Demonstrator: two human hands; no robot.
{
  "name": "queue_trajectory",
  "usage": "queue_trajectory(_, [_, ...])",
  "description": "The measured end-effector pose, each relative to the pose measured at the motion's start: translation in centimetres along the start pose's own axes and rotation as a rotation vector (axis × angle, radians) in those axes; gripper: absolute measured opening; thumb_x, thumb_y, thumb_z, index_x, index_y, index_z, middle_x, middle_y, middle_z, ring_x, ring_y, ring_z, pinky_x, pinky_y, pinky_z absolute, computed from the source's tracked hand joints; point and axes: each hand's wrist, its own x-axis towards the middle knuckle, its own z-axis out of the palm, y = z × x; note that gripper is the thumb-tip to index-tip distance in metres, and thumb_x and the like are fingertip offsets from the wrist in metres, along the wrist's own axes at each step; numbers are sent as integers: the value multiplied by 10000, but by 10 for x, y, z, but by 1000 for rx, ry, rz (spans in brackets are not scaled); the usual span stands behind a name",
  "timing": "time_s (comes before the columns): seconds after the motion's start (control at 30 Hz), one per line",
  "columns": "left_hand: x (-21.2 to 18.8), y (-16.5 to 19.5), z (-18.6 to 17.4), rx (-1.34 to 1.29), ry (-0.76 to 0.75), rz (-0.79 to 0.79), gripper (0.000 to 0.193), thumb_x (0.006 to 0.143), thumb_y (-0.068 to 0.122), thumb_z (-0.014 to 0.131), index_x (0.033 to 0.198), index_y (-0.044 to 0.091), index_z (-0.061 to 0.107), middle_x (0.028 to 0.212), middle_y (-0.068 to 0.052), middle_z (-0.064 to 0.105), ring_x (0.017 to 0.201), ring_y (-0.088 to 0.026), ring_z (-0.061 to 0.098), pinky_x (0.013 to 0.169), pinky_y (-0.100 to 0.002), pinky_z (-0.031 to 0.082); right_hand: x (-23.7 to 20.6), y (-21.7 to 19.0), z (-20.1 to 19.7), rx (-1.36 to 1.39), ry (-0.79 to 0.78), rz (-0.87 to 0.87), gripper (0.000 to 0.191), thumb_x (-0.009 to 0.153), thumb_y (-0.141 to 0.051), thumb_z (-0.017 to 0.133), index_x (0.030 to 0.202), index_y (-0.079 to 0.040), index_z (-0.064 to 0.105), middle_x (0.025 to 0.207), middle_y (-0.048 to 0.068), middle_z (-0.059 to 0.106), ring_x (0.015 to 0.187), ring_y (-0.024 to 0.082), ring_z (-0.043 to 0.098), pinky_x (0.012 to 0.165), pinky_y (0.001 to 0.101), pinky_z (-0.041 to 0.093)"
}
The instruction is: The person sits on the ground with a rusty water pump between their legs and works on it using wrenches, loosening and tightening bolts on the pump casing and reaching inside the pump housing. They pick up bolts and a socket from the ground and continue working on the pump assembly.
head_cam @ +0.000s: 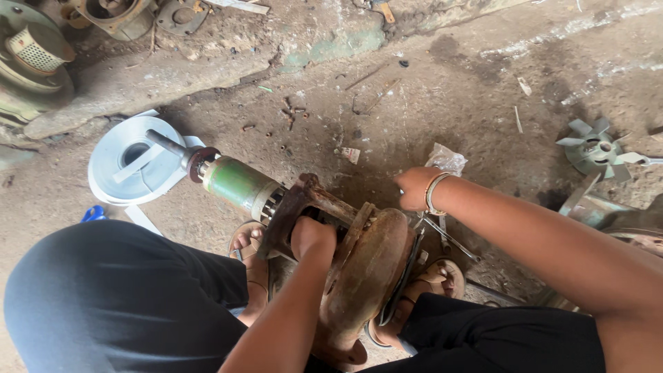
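Rusty pump housing (366,276) sits dead centre on the dirt floor (449,97), pinned between the person's sandalled feet. Sticking out toward 10 o'clock is a green rotor (238,183) with a steel shaft (166,143), its tip over a white round disc (121,166). Left hand (312,236) is clamped around the rusty bracket on top of the housing. Right hand (416,188), bangle on the wrist, is closed up at 1 o'clock from the housing, can't tell what's in it. Crumpled plastic bag (446,159) lies just beyond that hand. Grey fan impeller (592,146) is way off at 3 o'clock.
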Motion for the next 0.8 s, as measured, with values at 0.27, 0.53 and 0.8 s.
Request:
queue_trajectory(0.27, [11,-17,7,-99,107,146,398,717,189,758,1054,-17,712,1098,-280,716,1080,-428,673,956,-461,537,7,-7,-7,-42,6,-32,466,755,-219,634,1185,-46,678,1144,228,709,1114,406,671,959,485,550])
queue_trajectory(0.53, [-2,3,3,-22,65,2,386,775,205,749,1086,-17,689,1156,-235,717,1089,-384,704,944,-440,566,10,-18,-20,-65,10,-79,389,726,-192,638,1072,-27,701,1049,217,723,1039,400,695,892,484,567])
queue_trajectory(0.8, [2,12,1,58,-20,-10,389,826,235,745,1128,-3,684,1187,-222,713,1102,-356,712,921,-430,591,18,-37,-28,-82,22,-133,327,739,-169,623,1023,-40,721,1048,200,731,1035,391,690,890,486,561])
